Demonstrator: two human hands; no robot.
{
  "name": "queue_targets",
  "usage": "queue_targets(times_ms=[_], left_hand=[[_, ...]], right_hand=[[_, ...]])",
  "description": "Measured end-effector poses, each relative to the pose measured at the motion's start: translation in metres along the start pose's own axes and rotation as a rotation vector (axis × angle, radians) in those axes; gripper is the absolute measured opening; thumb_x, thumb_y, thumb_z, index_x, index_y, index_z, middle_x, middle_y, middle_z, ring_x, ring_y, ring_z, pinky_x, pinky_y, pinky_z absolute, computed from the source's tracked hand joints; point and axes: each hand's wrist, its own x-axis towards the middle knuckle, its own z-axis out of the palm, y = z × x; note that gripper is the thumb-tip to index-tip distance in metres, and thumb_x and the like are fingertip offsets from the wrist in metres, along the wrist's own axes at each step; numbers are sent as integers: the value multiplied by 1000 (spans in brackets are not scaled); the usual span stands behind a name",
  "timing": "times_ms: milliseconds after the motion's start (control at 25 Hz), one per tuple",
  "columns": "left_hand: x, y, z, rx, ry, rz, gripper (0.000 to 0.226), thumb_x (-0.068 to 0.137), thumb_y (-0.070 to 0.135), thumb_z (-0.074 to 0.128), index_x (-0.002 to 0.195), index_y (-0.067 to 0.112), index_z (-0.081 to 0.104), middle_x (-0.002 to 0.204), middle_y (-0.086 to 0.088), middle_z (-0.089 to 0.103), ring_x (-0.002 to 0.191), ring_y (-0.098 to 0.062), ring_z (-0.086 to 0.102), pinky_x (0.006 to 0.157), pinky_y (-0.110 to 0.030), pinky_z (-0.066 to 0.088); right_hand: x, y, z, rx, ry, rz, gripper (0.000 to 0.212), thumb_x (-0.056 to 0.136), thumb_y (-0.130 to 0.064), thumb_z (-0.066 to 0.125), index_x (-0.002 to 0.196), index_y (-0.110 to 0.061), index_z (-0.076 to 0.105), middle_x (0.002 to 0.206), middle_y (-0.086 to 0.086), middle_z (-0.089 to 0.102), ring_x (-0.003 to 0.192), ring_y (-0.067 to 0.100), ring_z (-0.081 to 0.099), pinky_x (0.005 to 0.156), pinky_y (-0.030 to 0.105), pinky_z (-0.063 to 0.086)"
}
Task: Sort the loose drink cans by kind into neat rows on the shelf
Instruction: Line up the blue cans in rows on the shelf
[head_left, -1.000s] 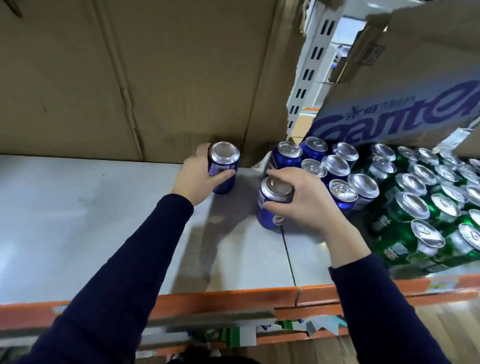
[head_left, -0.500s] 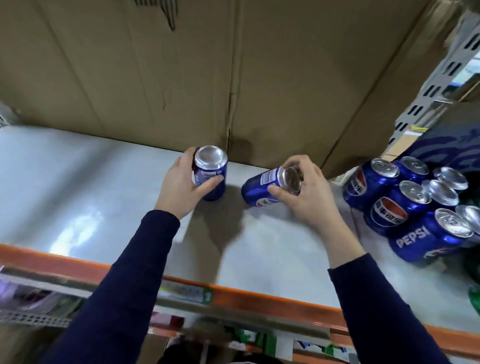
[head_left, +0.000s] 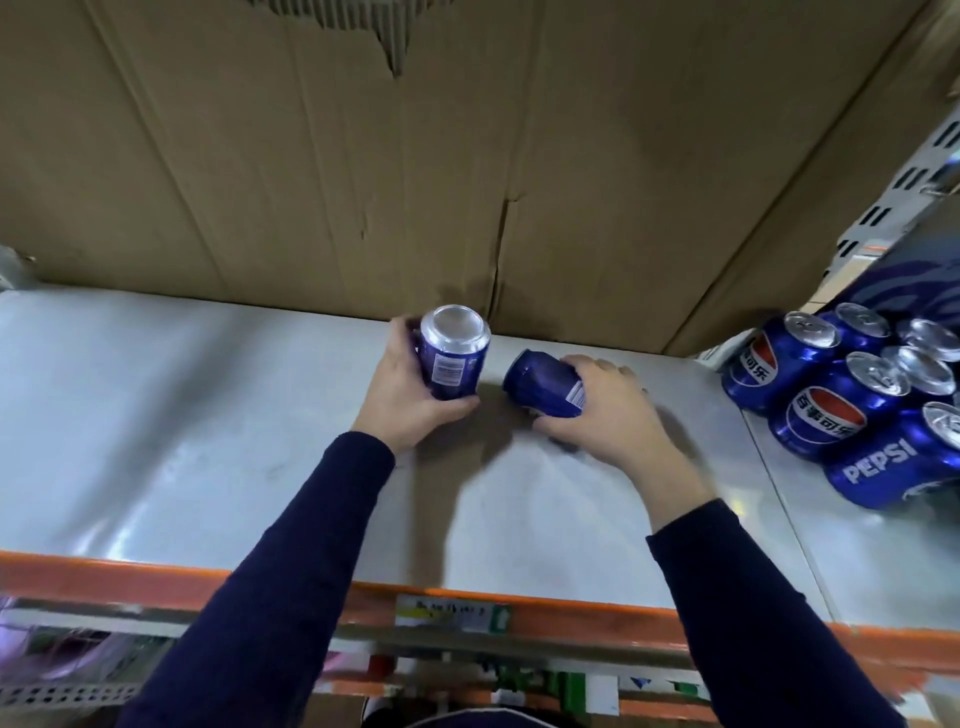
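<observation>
Toward the back of the shelf (head_left: 156, 415), against the cardboard, the left hand (head_left: 410, 395) wrapped its fingers (head_left: 400, 338) around an upright blue can (head_left: 454, 353), rim upward. Just beside it, not quite touching, the right hand (head_left: 597, 410) closed its fingers (head_left: 602, 366) over a second blue can (head_left: 545, 387) that lay tilted, its long axis running left to right and one end pointing at the upright one. To my eye, that can wanted tipping upright before it could stand alongside. Well apart at the right stood the cluster of Pepsi cans (head_left: 826, 410).
</observation>
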Motion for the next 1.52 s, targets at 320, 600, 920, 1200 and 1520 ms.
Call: queue_targets(times_ms=[320,600,920,1200,1520], left_hand=[[30,36,-67,426,88,115,62,50,60,69,98,23,54,78,15,56,81,-18,52,63,-23,36],[36,22,-55,438,-47,56,69,68,58,66,121,18,50,110,1,57,104,-23,47,83,-33,42],[60,23,-56,421,23,115,59,67,54,79,104,11,61,99,-4,57,92,-17,51,72,-28,40],[75,26,-39,470,48,89,67,62,51,83,103,7,53,102,-2,46,85,-21,52,71,-29,38],[75,15,-41,446,78,91,73,63,44,85,114,4,52,115,-13,54,98,-27,55,75,-27,38]], right_hand=[[6,-4,3,784,118,46,64,55,-43,80,108,-33,45,98,-18,62,93,6,62,76,28,52],[4,6,-8,932,-7,-50,60,67,-37,80,116,-47,47,107,-21,64,102,6,62,76,15,51],[12,1,-29,505,98,45,61,65,-54,80,108,-29,46,110,-2,58,98,16,57,71,26,43],[5,2,-26,424,151,28,56,62,-55,81,101,-24,56,102,-2,62,94,17,58,67,26,43],[6,-8,-21,482,246,-6,58,63,-41,86,110,-25,57,101,-10,61,90,5,56,64,8,38]])
